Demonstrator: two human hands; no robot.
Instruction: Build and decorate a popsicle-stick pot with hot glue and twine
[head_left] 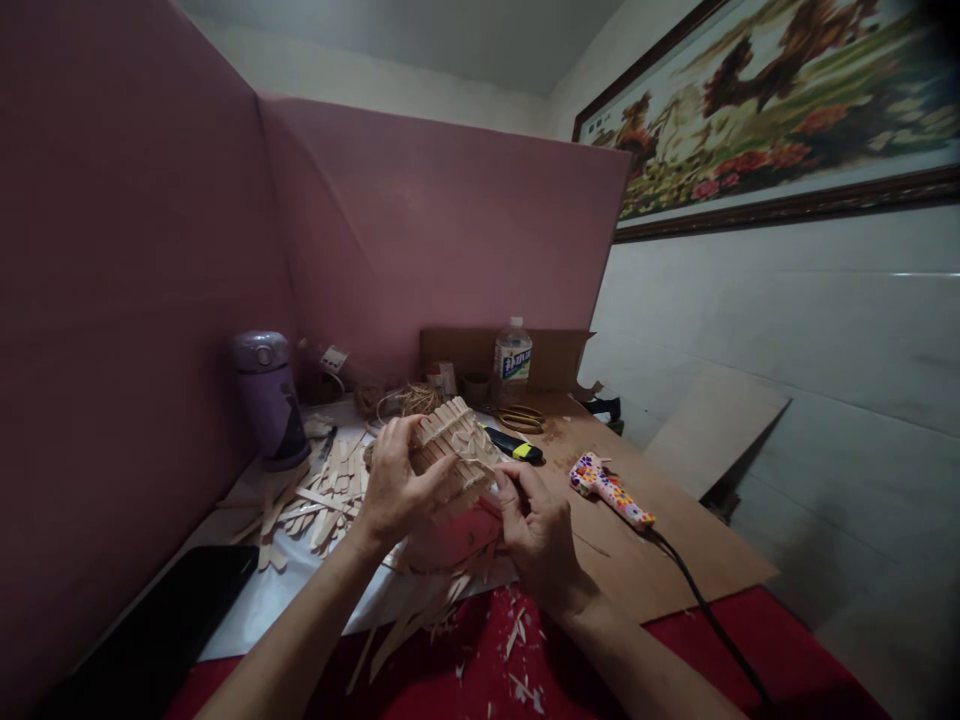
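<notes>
Held up over the table is a small panel of wooden craft sticks (442, 428), laid side by side with crosswise strips. My left hand (401, 475) grips it from the left, thumb across its face. At the panel's right edge, my right hand (534, 515) pinches the end of a thin wood strip (484, 465) that lies against the panel. Whether that strip is fastened there I cannot tell. Behind the panel lies a black and yellow utility knife (517, 446). A flower-patterned glue gun (609, 490) rests on the cardboard to the right, apart from my hands.
Loose craft sticks (337, 490) are heaped at the left beside a purple flask (270, 400). A black phone-like slab (165, 610) lies front left. Scissors (521, 418) and a plastic bottle (514, 360) stand farther back. The glue gun's cord (705, 600) runs off the front right. Wood scraps litter the red cloth (420, 690).
</notes>
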